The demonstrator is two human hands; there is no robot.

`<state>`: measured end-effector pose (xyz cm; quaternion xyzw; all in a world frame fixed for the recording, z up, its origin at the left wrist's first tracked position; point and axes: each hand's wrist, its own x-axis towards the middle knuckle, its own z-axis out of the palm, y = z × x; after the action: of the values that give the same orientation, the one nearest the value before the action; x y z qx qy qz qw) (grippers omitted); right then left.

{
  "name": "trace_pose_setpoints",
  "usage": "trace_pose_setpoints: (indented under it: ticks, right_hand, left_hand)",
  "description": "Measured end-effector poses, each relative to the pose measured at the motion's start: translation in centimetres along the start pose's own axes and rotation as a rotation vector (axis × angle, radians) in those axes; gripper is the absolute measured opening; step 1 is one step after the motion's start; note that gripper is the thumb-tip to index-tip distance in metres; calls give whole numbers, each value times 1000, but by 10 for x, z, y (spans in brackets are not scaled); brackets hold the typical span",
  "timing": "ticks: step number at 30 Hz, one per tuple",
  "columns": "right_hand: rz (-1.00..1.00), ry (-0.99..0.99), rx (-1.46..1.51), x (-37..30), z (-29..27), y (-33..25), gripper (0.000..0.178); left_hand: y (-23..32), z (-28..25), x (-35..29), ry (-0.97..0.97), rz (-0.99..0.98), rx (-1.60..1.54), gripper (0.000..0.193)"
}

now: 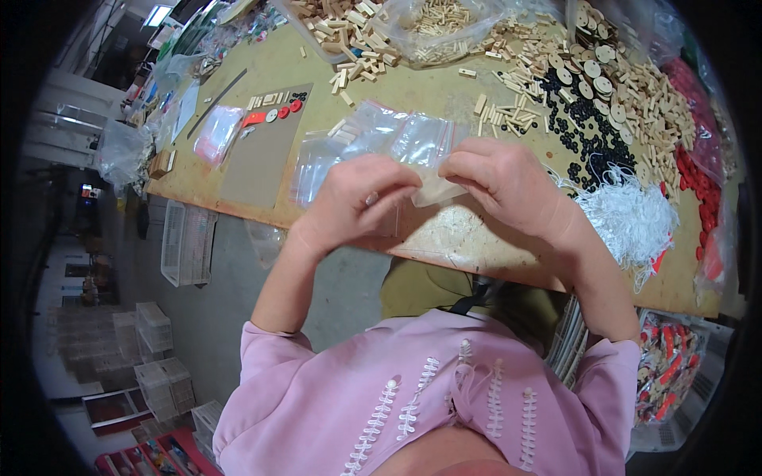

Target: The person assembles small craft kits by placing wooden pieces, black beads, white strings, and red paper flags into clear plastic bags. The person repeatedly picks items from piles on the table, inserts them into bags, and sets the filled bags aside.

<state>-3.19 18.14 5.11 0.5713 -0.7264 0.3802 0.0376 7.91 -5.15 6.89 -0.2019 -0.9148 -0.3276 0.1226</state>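
Observation:
Between my two hands, over the table's near edge, is a clear zip bag point(435, 187). My left hand point(361, 197) pinches its left side, with the fingers curled and the thumb against the film. On the other side my right hand point(504, 184) grips the bag in the same way. No contents show inside it. More clear zip bags point(381, 127) lie flat just beyond my hands, with a few small wooden pieces on top.
A brown board point(258, 170) with wooden, red and black parts lies left, near stacked zip bags point(216, 135). Wooden blocks point(349, 40) are heaped at the back. Wooden discs point(591, 67), black rings point(583, 151), white string point(631, 218) and red pieces point(698, 190) cover the right.

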Motion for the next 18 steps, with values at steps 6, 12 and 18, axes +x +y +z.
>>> trace_pose_setpoints:
  ticks: [6,12,18]
  right_hand:
    - [-26,78,90,3,3,23,16]
    - [10,179,107,-8,-4,36,17]
    - [42,175,95,-10,-7,35,11]
  left_hand:
    - [-113,-31,32,84,-218,430,33]
    - [-192,-31,48,25,-367,379,19]
    - [-230,-26,86,173,-402,467,26]
